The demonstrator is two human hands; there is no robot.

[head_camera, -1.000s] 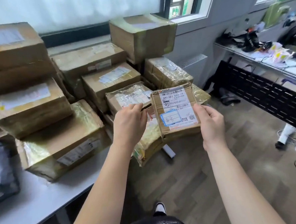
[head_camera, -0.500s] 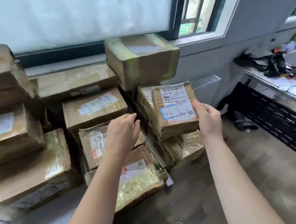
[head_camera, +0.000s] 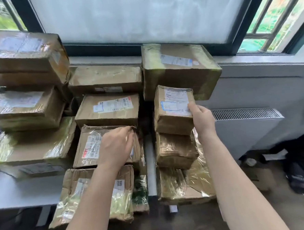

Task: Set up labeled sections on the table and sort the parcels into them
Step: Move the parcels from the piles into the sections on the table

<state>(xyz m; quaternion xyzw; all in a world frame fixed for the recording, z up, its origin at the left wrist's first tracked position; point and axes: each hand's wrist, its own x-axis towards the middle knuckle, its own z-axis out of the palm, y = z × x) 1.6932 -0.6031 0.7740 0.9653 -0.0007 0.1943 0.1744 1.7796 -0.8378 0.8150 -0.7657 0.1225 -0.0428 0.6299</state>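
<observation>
A small brown parcel point(head_camera: 172, 111) with a white shipping label sits on top of the right-hand stack, and my right hand point(head_camera: 202, 119) grips its right edge. Under it lie a taped brown parcel point(head_camera: 175, 149) and a flat shiny-taped one point(head_camera: 184, 183). My left hand point(head_camera: 116, 147) rests with curled fingers on a plastic-wrapped labelled parcel point(head_camera: 91, 147) in the middle stack. Below that parcel a crumpled one point(head_camera: 76, 196) hangs over the white table point(head_camera: 18, 190).
Several bigger cardboard boxes crowd the table up to the window: a large one point(head_camera: 180, 68) at back right, two point(head_camera: 108, 107) in the middle, more point(head_camera: 21, 55) stacked at left. A radiator point(head_camera: 246, 125) and dark bags point(head_camera: 300, 159) lie to the right, on the floor.
My right hand has carried the small labelled parcel forward and set it down on the right stack. My left hand has dropped onto the plastic-wrapped parcel. The view has swung towards the window.
</observation>
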